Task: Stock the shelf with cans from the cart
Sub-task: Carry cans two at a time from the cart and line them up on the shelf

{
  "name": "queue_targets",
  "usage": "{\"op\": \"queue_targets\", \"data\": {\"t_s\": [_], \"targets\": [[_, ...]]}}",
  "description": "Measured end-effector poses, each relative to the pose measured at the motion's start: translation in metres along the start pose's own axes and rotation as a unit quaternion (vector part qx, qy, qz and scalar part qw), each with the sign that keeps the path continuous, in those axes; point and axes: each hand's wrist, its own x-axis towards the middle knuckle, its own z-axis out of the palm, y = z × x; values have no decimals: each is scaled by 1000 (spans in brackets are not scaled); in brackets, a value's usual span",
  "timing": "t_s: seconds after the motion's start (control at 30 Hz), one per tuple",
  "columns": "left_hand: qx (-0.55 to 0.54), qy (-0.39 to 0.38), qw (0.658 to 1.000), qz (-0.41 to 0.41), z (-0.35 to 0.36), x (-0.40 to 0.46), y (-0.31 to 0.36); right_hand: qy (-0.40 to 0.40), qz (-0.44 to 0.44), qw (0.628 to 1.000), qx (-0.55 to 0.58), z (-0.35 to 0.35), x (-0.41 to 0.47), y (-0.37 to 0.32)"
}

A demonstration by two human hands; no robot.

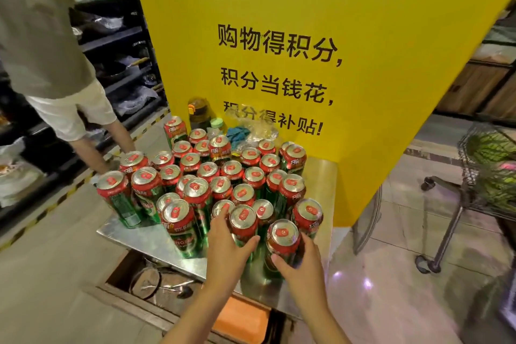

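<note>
Several tall green-and-red cans (201,176) with silver tops stand packed together on the steel top of a cart (134,234). My left hand (227,240) wraps around one front can (243,222), thumb on its right side and fingers behind it. My right hand (303,262) grips the nearest can (282,237) at the cart's front right, thumb across its front. Both cans stand upright on the cart.
A yellow sign board (293,36) rises right behind the cart. Dark store shelves (117,36) run along the left, where another person (47,45) stands. A wire basket trolley (485,176) is at the right. Bottles and a plastic bag (251,131) lie at the cart's back.
</note>
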Motion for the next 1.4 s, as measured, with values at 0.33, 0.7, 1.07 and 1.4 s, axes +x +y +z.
{"op": "queue_targets", "data": {"t_s": [0.33, 0.7, 1.07, 1.4], "targets": [[51, 23, 998, 1, 12, 9, -16, 27, 1, 1000, -12, 5, -4, -3], [-77, 5, 997, -25, -15, -10, -14, 7, -3, 999, 41, 1, -4, 3], [-301, 72, 946, -92, -133, -70, 23, -97, -77, 986, 114, -6, -50, -76], [-324, 232, 912, -99, -316, -146, -20, -246, -185, 934, 181, 111, -165, -195]]}}
